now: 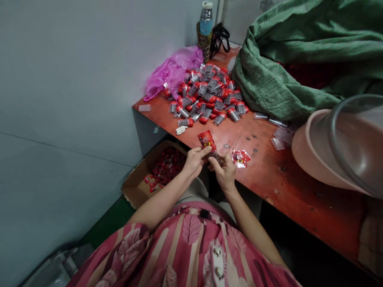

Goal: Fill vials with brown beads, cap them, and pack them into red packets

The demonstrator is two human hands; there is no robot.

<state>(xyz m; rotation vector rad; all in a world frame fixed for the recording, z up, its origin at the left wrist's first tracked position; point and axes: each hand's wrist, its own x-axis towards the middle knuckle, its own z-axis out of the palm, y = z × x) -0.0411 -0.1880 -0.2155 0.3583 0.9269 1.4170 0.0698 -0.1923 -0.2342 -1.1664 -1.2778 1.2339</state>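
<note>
head view: a red table point(263, 175) runs across in front of the person, crowded toward its far side. one green sack point(266, 89) slumps over the far right, and one pink basin point(311, 149) with one grey-rimmed bowl point(332, 131) in it fills the near right. one magenta bag point(170, 69) lies against the left flank of a heap of red-capped tubes point(209, 93), too jumbled to count, which stands just beyond the hands. behind it are one bottle point(206, 20) with a white cap and a tangle of black straps point(220, 38). below the table's left edge, one cardboard box point(134, 183) holds many small red pieces.

the left hand point(194, 161) grips one red wrapper point(206, 139) between thumb and fingers; it sticks up past the fingertips, over the table's near edge. the right hand point(224, 169) pinches one dark piece point(214, 157) right beside it, the two hands nearly meeting; whether piece and wrapper are joined, i cannot tell.

just right of the right hand lie overlapping red packets point(241, 158), their number unclear. one white scrap point(181, 130) and one clear cup point(145, 108) lie left of the heap's front, and several clear tubes point(277, 143) sit beside the basin.
</note>
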